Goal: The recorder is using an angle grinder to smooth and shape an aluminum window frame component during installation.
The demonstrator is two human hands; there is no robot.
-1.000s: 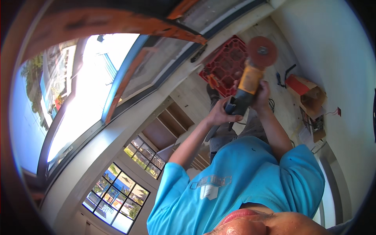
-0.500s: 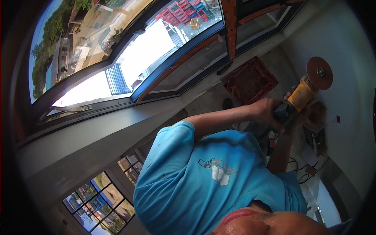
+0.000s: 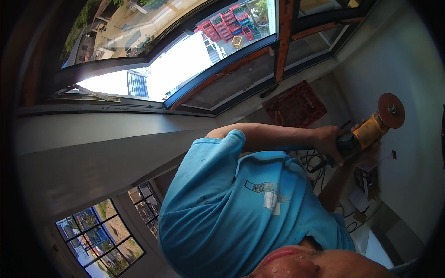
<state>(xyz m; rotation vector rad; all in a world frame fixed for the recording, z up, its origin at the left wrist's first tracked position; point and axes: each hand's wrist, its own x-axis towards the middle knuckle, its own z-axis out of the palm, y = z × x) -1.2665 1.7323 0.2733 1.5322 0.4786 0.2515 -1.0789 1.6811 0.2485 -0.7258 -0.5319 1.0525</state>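
An angle grinder point(image 3: 368, 131) with a yellow front housing and a dark rear body is held up in front of me, to the right. Its reddish-brown disc point(image 3: 391, 110) faces outward, apart from the pale wall. The rear body is in the grip of my left hand point(image 3: 327, 140), fingers wrapped round it. My right hand point(image 3: 366, 158) supports the front part from the other side, with fingertips showing over the yellow housing. Much of that hand is in shadow or behind the tool. I cannot tell whether the disc is spinning.
A red plastic crate point(image 3: 296, 105) lies on the floor beyond my left forearm. Black cable point(image 3: 316, 163) loops below the hands. A large dark-framed window point(image 3: 222, 81) with orange-brown strips runs along the left. The pale wall point(image 3: 417, 157) rises at right.
The view has turned, so the windows and crate sit differently. The grinder, with both hands still on it, has shifted right and down in the picture.
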